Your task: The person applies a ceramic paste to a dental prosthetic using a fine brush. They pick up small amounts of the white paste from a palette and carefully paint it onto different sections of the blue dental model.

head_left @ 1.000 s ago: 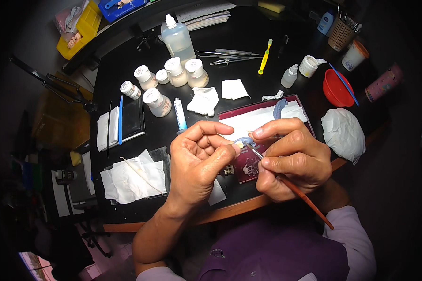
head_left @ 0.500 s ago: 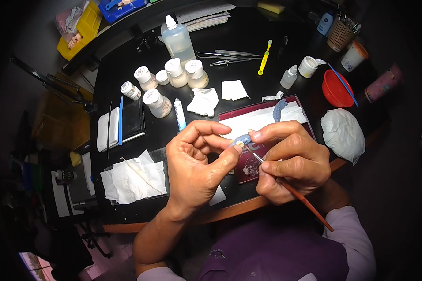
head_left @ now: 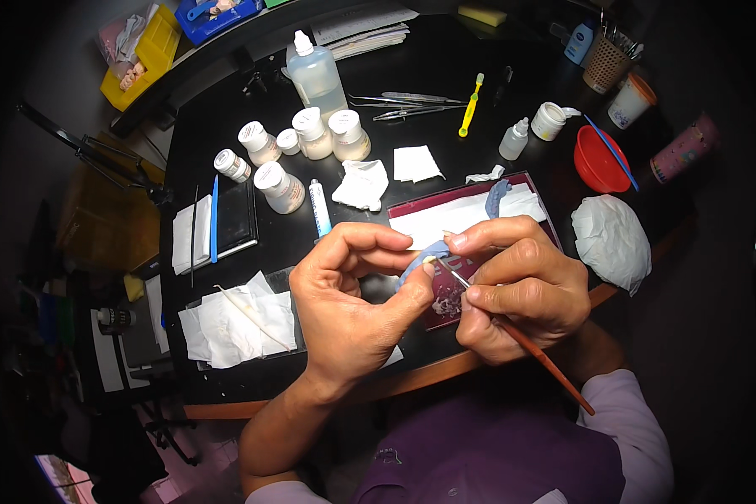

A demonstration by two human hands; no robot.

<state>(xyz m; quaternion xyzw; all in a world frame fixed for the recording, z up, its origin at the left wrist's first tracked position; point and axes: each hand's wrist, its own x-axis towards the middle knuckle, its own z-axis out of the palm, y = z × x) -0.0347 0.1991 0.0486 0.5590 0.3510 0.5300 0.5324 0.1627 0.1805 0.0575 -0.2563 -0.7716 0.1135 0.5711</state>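
Observation:
My left hand [head_left: 353,311] pinches a curved blue-grey moulded piece [head_left: 420,263] with a small cream part [head_left: 429,260] on it. My right hand [head_left: 521,294] holds a thin brush [head_left: 533,353] with a reddish wooden handle, its tip at the piece, while the index finger touches the piece's right end. Beneath both hands lies a maroon slab [head_left: 445,308] bearing a folded white paper [head_left: 424,220] and a second blue-grey piece [head_left: 497,197].
Several jars [head_left: 313,134], a large bottle [head_left: 317,77], tweezers [head_left: 407,109] and a tube [head_left: 318,207] sit behind. Folded tissues [head_left: 231,323] lie left. A crumpled white bundle [head_left: 611,248] and red bowl [head_left: 595,164] are right, near the curved desk edge [head_left: 214,410].
My left hand has turned and moved slightly left, and more of the blue-grey piece shows between my fingers. The brush has shifted only slightly.

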